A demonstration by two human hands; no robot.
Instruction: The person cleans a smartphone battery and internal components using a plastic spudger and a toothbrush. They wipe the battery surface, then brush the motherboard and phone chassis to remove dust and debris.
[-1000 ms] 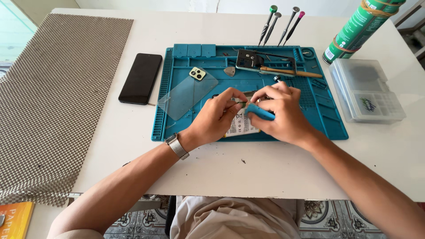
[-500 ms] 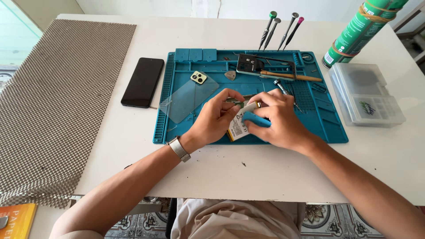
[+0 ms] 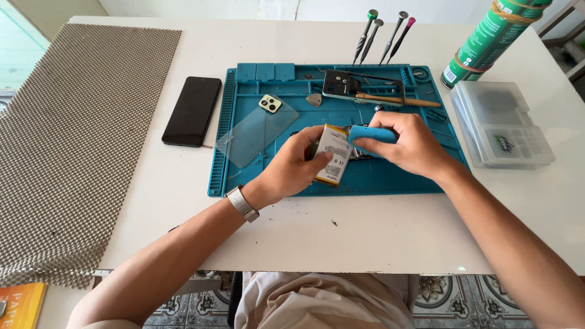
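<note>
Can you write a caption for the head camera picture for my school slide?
Left hand lifts a flat battery while right hand holds a blue pry tool over a blue repair mat.

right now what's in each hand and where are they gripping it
The left hand holds a flat white and yellow battery by its long edges, tilted up off the blue mat. The right hand pinches a blue pry tool along its top.

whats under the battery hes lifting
Under the raised battery, held in the left hand, lies the blue work mat. A dark opened device edge shows beside it, mostly covered by the right hand and its blue tool.
</note>
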